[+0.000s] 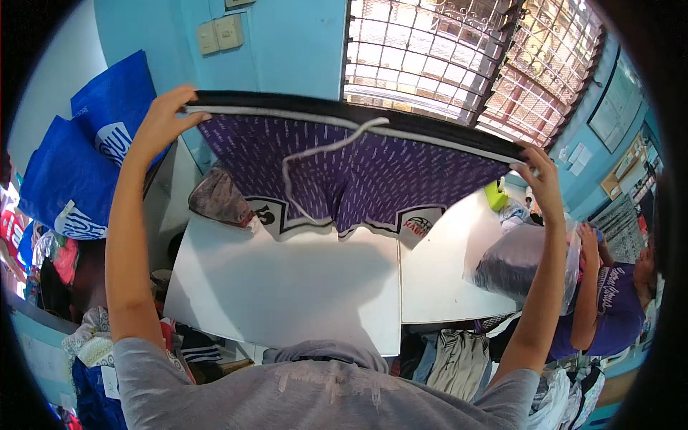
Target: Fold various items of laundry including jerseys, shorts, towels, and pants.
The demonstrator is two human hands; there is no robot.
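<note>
Stretched out in the air above the white table [290, 285] is a pair of purple patterned shorts [322, 145], with a black waistband and a white drawstring that hangs down the front. My left hand [169, 115] pinches one end of the waistband. At the other end, my right hand [540, 169] grips the waistband between thumb and fingers. White panels with dark trim edge the leg hems. Behind the left leg of the shorts sits a plastic-wrapped bundle of greyish-brown cloth [220, 196], partly hidden.
A large clear plastic bag of dark clothing [510, 263] rests on the table's right side, beside a person in a purple shirt [618, 306]. Blue shopping bags [70, 183] stand at left. Folded clothes [457, 355] lie below the table edge. A grilled window [430, 54] is ahead.
</note>
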